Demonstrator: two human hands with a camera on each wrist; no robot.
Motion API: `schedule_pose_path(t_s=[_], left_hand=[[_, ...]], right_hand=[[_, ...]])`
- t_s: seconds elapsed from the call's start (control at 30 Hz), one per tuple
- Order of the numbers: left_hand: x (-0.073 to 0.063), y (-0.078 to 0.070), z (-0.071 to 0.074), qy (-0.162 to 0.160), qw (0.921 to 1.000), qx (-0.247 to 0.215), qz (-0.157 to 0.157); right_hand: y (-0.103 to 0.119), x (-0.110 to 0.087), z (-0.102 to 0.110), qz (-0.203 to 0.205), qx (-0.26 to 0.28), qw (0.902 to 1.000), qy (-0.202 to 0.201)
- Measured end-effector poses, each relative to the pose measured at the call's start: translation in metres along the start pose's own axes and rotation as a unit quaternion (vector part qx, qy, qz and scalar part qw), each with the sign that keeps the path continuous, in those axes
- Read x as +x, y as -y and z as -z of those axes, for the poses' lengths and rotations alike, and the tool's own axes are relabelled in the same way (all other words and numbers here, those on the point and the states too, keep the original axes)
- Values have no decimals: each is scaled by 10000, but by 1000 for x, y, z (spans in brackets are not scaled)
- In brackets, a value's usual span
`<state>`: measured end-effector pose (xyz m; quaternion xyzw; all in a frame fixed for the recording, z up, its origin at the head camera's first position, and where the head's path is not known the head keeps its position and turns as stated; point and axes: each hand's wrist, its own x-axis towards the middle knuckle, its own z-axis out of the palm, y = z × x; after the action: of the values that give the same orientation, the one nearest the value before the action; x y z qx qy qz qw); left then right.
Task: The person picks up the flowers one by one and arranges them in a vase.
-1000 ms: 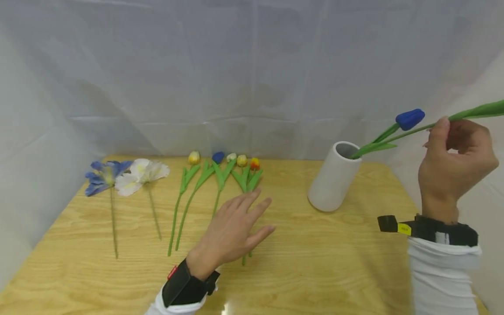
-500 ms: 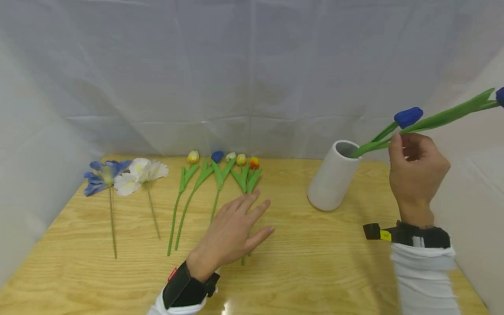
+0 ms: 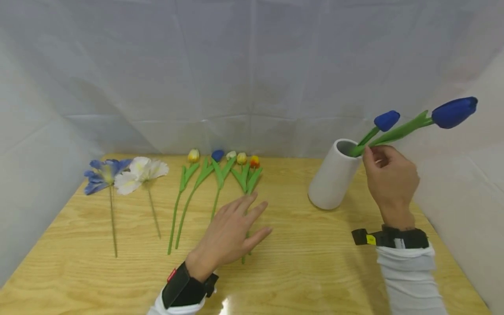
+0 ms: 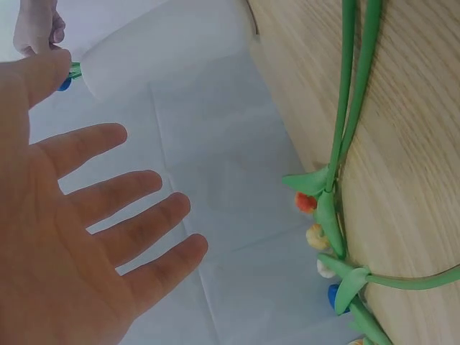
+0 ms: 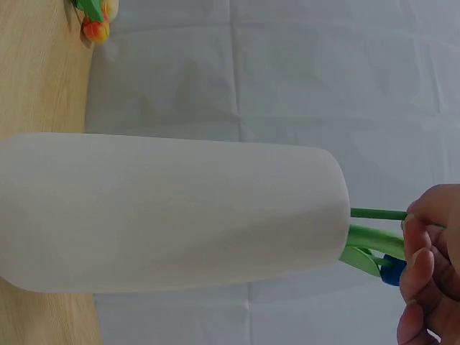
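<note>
My right hand (image 3: 390, 181) pinches the green stem of a blue tulip (image 3: 454, 113) just beside the mouth of a white vase (image 3: 330, 181). The lower part of that stem is inside the vase, as the right wrist view shows the stem (image 5: 375, 214) entering the rim. Another blue tulip (image 3: 387, 120) stands in the vase, leaning right. With fingers spread, my left hand (image 3: 228, 234) hovers over the stems of the tulips lying on the table and holds nothing; its palm (image 4: 57, 237) faces the left wrist camera.
Tulips lie in a row on the wooden table (image 3: 299, 271): yellow-white (image 3: 193, 155), blue (image 3: 217, 155), white (image 3: 231, 155), yellow (image 3: 242, 158) and red-yellow (image 3: 254, 162). Farther left lie a blue-purple flower (image 3: 104, 173) and a white flower (image 3: 139, 175). A pale cloth (image 3: 252, 78) hangs behind.
My right hand has moved left and down toward the vase, sliding the held tulip's stem deeper in. Its blue bloom has come into view. The left hand has barely moved.
</note>
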<state>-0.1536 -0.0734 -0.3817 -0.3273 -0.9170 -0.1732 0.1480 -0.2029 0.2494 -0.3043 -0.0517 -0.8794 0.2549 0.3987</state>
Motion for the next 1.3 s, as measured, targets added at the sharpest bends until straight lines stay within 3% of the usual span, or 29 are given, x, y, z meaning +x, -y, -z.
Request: schedule_pose_path(t_s=[0.17, 0.27, 0.53, 1.03, 1.3], left_hand=[[-2, 2, -1, 110, 9999, -61, 68], [-2, 3, -2, 174, 9998, -88, 109], [-4, 5, -3, 203, 9996, -5, 177], [-7, 12, -4, 325, 9992, 47, 225], [-9, 18, -5, 523, 9977, 54, 430]], right_hand=[[1, 0, 2, -365, -364, 9924, 1118], [0, 0, 3, -505, -400, 9864, 1512], [-6, -3, 3, -542, -94, 9793, 1948], [-5, -19, 3, -366, 71, 9803, 1940], [-10, -36, -14, 345, 433, 9699, 2370]])
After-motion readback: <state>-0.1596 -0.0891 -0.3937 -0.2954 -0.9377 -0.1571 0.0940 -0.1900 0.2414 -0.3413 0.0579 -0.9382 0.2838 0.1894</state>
